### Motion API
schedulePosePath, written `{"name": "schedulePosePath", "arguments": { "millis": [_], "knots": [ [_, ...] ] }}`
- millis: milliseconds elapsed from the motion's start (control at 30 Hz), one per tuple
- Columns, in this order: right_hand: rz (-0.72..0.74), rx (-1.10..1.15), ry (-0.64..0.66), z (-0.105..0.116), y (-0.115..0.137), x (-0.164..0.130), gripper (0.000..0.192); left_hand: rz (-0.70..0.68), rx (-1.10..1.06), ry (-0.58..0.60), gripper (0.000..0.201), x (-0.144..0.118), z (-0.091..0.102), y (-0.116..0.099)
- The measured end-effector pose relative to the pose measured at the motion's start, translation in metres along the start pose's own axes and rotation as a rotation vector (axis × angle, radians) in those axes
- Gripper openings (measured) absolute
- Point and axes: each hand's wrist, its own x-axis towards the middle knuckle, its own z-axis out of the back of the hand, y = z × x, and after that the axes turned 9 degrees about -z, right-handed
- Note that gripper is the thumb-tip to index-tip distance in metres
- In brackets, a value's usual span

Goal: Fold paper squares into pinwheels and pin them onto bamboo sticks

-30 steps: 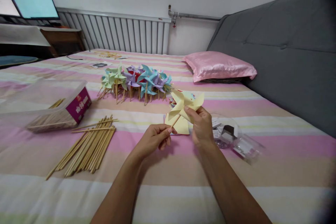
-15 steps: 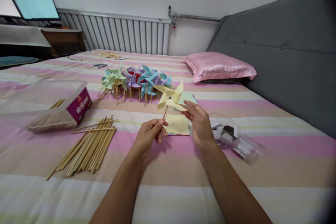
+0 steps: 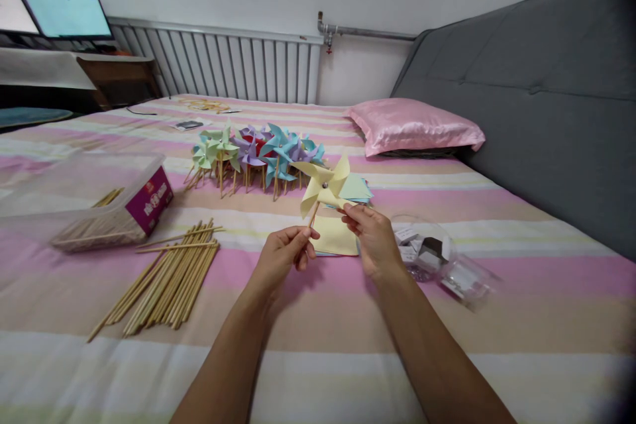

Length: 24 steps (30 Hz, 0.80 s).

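A pale yellow paper pinwheel (image 3: 325,187) with a small shiny pin at its centre stands up on a thin wooden stick. My left hand (image 3: 288,250) is closed around that stick below the blades. The fingers of my right hand (image 3: 370,232) are pinched at the tip of the pinwheel's lower right blade. Beneath and behind the hands lies a stack of yellow paper squares (image 3: 332,236), partly hidden by them. Just beyond is a pile of green and blue paper squares (image 3: 356,188).
Finished pinwheels (image 3: 263,149) in green, purple and blue lie bunched behind. Loose wooden sticks (image 3: 173,281) and a clear plastic box (image 3: 114,212) of sticks are on the left. Right of my hands sit a clear container with small boxes (image 3: 424,252) and a pink pillow (image 3: 412,126) further back.
My right hand has moved slightly down and left, its fingers closing on a blade. The pinwheel's blades have turned a little; my left hand stays in place.
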Motion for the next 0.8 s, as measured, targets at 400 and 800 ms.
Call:
{"name": "schedulePosePath", "arguments": {
  "millis": [400, 800],
  "knots": [
    [0.176, 0.064, -0.059, -0.007, 0.008, -0.009, 0.029, -0.060, 0.154, -0.261, 0.033, 0.001, 0.000, 0.004],
    [0.207, 0.010, -0.046, -0.007, 0.007, -0.010, 0.024, -0.115, 0.225, -0.231, 0.025, -0.001, -0.002, 0.003]
  ]
}}
